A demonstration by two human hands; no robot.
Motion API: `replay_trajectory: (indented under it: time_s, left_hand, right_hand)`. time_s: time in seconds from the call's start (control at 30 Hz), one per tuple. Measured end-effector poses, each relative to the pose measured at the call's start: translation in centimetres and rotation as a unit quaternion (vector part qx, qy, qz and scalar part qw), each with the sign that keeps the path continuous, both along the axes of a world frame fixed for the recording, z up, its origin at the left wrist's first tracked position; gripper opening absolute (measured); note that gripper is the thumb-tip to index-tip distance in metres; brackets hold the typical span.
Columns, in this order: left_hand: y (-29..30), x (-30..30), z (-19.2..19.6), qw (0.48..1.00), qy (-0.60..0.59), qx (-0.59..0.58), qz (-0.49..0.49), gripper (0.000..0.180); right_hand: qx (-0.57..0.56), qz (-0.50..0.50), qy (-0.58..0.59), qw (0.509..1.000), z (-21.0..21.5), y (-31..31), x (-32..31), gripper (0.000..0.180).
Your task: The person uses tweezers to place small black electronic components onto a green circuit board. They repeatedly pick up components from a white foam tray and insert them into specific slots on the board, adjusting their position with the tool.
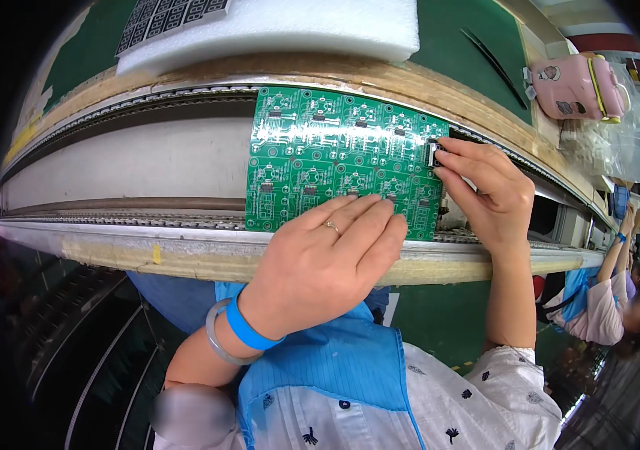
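Head view: green circuit board [335,154] lies across the conveyor rails [110,217]. Left hand [327,255] rests flat and open on board's near edge, pinning it. Right hand [485,191] pinches a small black part [432,154] with fingertips at board's right edge.

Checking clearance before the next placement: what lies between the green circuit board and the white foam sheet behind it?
In the head view, the conveyor's far chain rail and a wooden ledge separate the green circuit board from the white foam sheet.
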State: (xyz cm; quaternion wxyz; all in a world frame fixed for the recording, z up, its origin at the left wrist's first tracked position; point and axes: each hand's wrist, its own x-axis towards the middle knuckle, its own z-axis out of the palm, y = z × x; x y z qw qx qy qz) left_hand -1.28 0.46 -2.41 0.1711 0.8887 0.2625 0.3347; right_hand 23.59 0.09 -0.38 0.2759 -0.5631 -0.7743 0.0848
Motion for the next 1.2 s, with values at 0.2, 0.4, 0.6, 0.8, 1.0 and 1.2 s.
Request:
replay_trajectory:
  time_s: [0.2,0.4,0.6,0.8,1.0,1.2]
  left_hand:
    - [-0.13,0.01,-0.06,1.000,-0.003,-0.006,0.006,0.035]
    - [-0.15,0.03,0.00,1.000,-0.001,-0.007,0.008,0.036]
    - [-0.12,-0.04,-0.04,1.000,-0.005,-0.007,0.007,0.036]
    - [-0.11,-0.15,-0.26,1.000,-0.015,-0.010,0.007,0.034]
    - [-0.20,-0.06,-0.41,1.000,-0.018,-0.004,0.009,0.032]
    - [-0.22,0.02,-0.49,1.000,-0.026,-0.010,0.009,0.032]
  right_hand:
    - [-0.005,-0.004,0.002,1.000,0.07,0.09,-0.08,0.023]
    - [-0.006,-0.013,-0.008,1.000,0.12,-0.10,-0.15,0.023]
    - [-0.012,-0.019,0.014,1.000,-0.08,-0.02,-0.28,0.022]
    - [-0.022,-0.028,0.025,0.999,-0.16,0.09,-0.19,0.022]
    - [-0.024,-0.027,0.035,0.999,-0.29,0.08,-0.02,0.021]
    - [-0.020,-0.028,0.045,0.998,-0.66,0.15,0.10,0.027]
